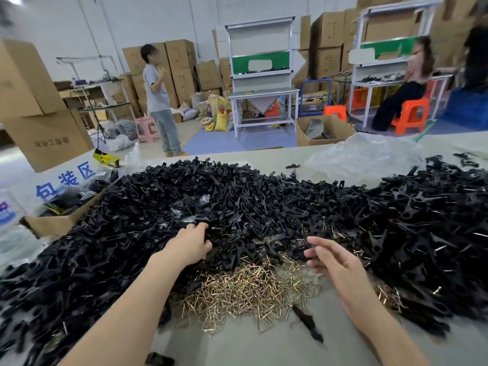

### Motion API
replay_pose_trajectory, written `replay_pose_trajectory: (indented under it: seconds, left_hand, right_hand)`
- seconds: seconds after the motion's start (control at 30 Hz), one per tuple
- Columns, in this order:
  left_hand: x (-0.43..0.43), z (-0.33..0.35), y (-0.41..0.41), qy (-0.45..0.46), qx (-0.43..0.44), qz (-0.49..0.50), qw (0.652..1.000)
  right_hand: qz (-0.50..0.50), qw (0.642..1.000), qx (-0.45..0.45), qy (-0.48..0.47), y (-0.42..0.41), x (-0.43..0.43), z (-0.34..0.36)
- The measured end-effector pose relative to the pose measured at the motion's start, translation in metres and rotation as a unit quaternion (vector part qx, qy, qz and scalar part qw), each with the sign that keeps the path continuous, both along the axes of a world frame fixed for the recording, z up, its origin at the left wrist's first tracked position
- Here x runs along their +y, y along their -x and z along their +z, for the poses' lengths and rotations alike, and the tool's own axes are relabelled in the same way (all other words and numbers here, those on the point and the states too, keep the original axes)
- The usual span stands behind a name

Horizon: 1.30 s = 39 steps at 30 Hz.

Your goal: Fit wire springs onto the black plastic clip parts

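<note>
Left hand (188, 244) digs into the matte black clip heap (237, 191), its fingers' grip hidden; right hand (334, 261) hangs loosely curled, empty, over brassy bent-wire springs (250, 286).

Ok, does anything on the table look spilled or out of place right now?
No damage visible. The black clip parts heap overlaps the far edge of the wire springs pile, so the two mix there. One stray clip part lies alone on the bare table, near the springs.
</note>
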State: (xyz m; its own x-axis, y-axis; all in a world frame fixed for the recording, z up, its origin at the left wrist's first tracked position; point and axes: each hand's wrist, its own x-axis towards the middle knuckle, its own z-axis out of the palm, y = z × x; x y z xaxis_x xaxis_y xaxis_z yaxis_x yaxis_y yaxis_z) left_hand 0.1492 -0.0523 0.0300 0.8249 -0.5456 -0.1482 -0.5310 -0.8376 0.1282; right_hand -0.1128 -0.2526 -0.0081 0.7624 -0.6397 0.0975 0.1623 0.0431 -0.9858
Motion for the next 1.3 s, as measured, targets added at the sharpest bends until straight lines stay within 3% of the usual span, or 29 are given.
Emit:
replay_pose_trajectory:
  seconds: [0.27, 0.6, 0.73, 0.83, 0.97, 1.1, 1.13, 1.3]
  left_hand:
    - [0.009, 0.003, 0.003, 0.023, 0.054, -0.071, 0.996]
    - [0.013, 0.0, 0.009, 0.118, 0.021, -0.092, 0.988]
    - [0.012, 0.001, 0.012, 0.213, 0.045, -0.064, 0.974]
    - [0.013, 0.003, 0.016, 0.322, 0.068, -0.014, 0.944]
    - [0.01, 0.006, 0.019, 0.484, 0.154, 0.058, 0.859]
    - [0.013, 0.006, 0.013, 0.517, 0.26, 0.137, 0.804]
    - [0.014, 0.006, 0.012, 0.507, 0.263, 0.148, 0.808]
    - [0.02, 0.005, 0.005, 0.401, 0.168, 0.135, 0.89]
  right_hand:
    - [0.014, 1.0, 0.013, 0.018, -0.004, -0.004, -0.004]
    - [0.024, 0.999, 0.018, 0.03, -0.003, -0.004, -0.004]
    - [0.022, 0.999, 0.022, 0.03, -0.002, -0.003, -0.003]
    - [0.02, 0.999, 0.03, 0.035, -0.002, -0.003, -0.003]
    - [0.023, 0.998, 0.035, 0.038, -0.003, -0.002, -0.001]
    - [0.024, 0.998, 0.037, 0.042, -0.002, -0.002, -0.002]
    - [0.025, 0.998, 0.038, 0.044, -0.002, -0.002, -0.002]
    - [0.026, 0.998, 0.041, 0.047, -0.003, -0.003, -0.004]
